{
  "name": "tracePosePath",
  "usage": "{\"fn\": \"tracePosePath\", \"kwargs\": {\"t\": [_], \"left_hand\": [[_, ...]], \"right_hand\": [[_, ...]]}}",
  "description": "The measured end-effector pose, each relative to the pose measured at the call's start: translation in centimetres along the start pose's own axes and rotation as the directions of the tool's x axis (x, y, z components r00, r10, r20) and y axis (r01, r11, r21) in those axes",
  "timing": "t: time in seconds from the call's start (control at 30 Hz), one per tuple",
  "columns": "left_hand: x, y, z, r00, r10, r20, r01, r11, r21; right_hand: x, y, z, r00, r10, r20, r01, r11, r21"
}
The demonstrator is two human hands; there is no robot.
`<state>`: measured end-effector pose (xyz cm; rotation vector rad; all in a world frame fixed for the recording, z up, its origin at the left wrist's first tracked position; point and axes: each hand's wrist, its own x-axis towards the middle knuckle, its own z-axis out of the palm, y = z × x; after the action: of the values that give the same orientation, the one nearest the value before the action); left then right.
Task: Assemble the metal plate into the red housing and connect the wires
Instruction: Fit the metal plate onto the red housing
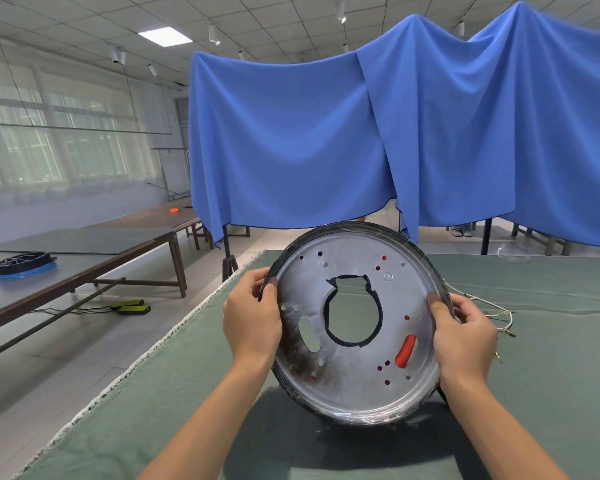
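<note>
A round metal plate [355, 372] with a large centre hole and several small holes is held up, tilted toward me, above the green table [187, 410]. Red shows through a slot [405, 350] and some small holes, so the red housing lies behind the plate, mostly hidden. A dark rim [426, 258] runs round the plate's edge. My left hand [252, 317] grips the left edge with the thumb on the plate's face. My right hand [465, 336] grips the right edge the same way. Thin white wires [496, 313] trail from behind the right hand onto the table.
A blue cloth [326, 140] hangs on a frame behind the table. To the left stand long wooden tables [118, 244], one carrying a black and blue round part [25, 265]. Two yellow-black items [130, 305] lie on the floor. A clear film scrap [511, 254] lies at the far right.
</note>
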<state>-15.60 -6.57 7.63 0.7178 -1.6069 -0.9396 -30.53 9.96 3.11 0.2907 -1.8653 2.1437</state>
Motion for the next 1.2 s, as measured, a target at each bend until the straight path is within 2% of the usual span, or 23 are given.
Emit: {"fn": "tracePosePath", "kwargs": {"t": [0.37, 1.2], "left_hand": [[0.19, 0.24, -0.24, 0.998, -0.016, -0.057, 0.017, 1.0, 0.016], [0.33, -0.3, 0.41, 0.996, -0.006, -0.084, 0.003, 1.0, -0.029]], "right_hand": [[-0.22, -0.6, 0.05, 0.996, 0.08, 0.026, -0.081, 0.996, 0.03], [0.2, -0.14, -0.07, 0.998, 0.054, -0.027, -0.052, 0.997, 0.061]]}}
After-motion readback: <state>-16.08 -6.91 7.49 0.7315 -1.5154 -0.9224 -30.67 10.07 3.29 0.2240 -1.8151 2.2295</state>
